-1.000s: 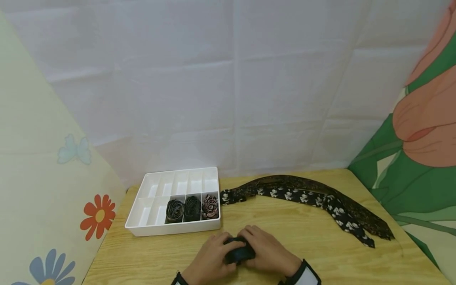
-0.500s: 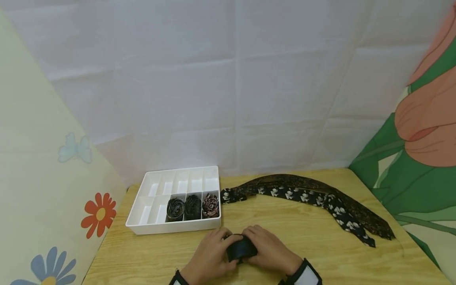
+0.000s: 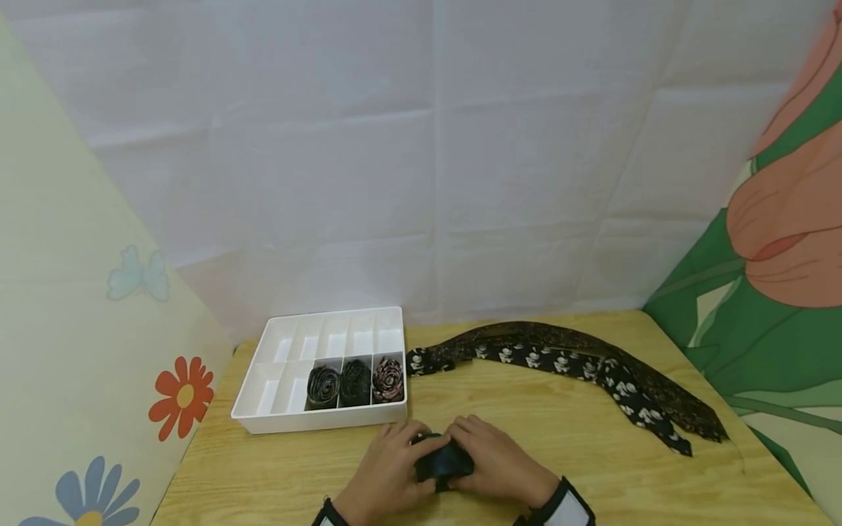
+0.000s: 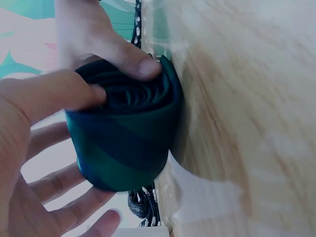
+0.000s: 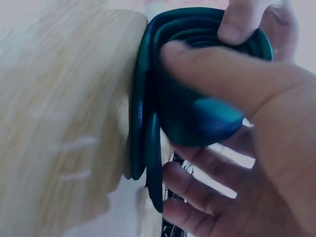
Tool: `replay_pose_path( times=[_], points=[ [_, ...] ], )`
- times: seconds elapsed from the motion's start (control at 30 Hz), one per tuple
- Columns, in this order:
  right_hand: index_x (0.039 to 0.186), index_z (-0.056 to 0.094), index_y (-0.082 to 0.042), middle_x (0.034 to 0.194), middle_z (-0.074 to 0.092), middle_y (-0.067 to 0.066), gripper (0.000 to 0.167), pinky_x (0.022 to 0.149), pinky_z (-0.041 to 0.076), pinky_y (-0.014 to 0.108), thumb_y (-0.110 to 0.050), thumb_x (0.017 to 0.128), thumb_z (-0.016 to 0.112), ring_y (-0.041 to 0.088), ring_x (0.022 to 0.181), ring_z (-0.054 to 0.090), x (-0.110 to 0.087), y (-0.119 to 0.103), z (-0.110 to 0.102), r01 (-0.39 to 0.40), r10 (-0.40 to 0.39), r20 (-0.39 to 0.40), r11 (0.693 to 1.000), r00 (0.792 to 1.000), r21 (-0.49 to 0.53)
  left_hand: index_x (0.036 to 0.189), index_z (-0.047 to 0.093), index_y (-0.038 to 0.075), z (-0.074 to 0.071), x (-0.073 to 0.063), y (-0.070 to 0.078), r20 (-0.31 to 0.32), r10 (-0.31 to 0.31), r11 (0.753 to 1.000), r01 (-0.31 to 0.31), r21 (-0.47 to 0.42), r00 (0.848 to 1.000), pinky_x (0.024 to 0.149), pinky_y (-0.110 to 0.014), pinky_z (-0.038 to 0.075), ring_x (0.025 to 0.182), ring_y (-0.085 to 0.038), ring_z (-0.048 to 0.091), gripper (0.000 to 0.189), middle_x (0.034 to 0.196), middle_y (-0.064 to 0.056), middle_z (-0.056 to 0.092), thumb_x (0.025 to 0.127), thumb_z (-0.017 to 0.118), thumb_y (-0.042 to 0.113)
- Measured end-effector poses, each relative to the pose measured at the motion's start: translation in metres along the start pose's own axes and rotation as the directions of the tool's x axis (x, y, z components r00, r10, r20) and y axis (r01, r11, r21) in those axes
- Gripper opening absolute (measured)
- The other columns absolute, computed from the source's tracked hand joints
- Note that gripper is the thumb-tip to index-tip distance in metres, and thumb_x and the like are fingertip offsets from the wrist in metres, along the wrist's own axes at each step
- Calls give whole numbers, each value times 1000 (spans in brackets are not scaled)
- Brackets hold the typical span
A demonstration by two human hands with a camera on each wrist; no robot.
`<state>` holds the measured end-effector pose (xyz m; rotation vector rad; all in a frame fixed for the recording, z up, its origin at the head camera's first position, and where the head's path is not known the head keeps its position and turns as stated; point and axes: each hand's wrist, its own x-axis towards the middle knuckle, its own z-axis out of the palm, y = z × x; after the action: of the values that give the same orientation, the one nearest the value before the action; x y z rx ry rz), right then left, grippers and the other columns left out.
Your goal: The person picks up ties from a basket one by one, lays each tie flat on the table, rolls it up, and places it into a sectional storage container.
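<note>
Both hands grip a rolled necktie (image 3: 444, 463), dark green with navy stripes, at the table's front middle. My left hand (image 3: 389, 467) holds its left side, thumb pressed on the coil's spiral end in the left wrist view. From the other side my right hand (image 3: 495, 464) holds it, the thumb also lying on the spiral. A short flat tail (image 5: 139, 158) of the tie runs out of the roll along the wooden table in the right wrist view. The coil stands on its rolled edge, close against the tabletop.
Behind the hands to the left, a white divided tray (image 3: 322, 421) holds three rolled ties (image 3: 356, 384) in its front row. Two unrolled ties, one dark brown (image 3: 684, 400) and one black with white figures (image 3: 562, 363), stretch across the right side.
The tie roll has turned slightly between the hands and shows more of its outer face. Both hands remain in nearly the same place, with small finger shifts.
</note>
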<state>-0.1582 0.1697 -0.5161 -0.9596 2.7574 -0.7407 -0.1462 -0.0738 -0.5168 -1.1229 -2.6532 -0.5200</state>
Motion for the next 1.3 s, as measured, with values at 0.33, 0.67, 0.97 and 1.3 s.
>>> replay_pose_path(
  times=[0.33, 0.67, 0.97, 1.3],
  points=[
    [123, 63, -26, 120, 61, -11, 45, 89, 57, 34, -37, 87, 88, 4, 105, 56, -3, -2, -2, 9, -8, -18, 999, 1000, 42, 129, 74, 32, 2, 0, 2, -22, 36, 999, -37, -27, 999, 93, -34, 53, 110, -11, 63, 48, 122, 5, 65, 83, 87, 38],
    [125, 60, -23, 120, 61, -10, 46, 92, 57, 36, -29, 89, 88, 6, 110, 60, -6, -6, -4, -31, 30, 11, 990, 999, 135, 149, 62, 27, 2, -1, 7, 15, 32, 995, -31, -91, 999, 94, -29, 58, 114, -13, 63, 66, 131, 1, 64, 88, 87, 29],
    [130, 60, -26, 125, 62, -9, 48, 95, 59, 38, -28, 90, 87, 10, 115, 65, -10, -3, -1, -28, 33, -18, 980, 999, 199, 142, 68, 24, 2, -3, 5, 22, -25, 982, 28, -186, 999, 96, -29, 58, 114, -12, 62, 52, 129, 0, 61, 92, 84, 31],
    [119, 61, -24, 116, 63, -11, 43, 91, 58, 33, -22, 87, 90, 7, 110, 64, -17, 0, 5, -69, 91, -78, 966, 993, 250, 127, 68, -1, 10, -6, -7, 160, -366, 684, 381, -622, 917, 80, -27, 61, 97, -15, 71, 41, 115, -9, 71, 107, 65, 35]
  ],
)
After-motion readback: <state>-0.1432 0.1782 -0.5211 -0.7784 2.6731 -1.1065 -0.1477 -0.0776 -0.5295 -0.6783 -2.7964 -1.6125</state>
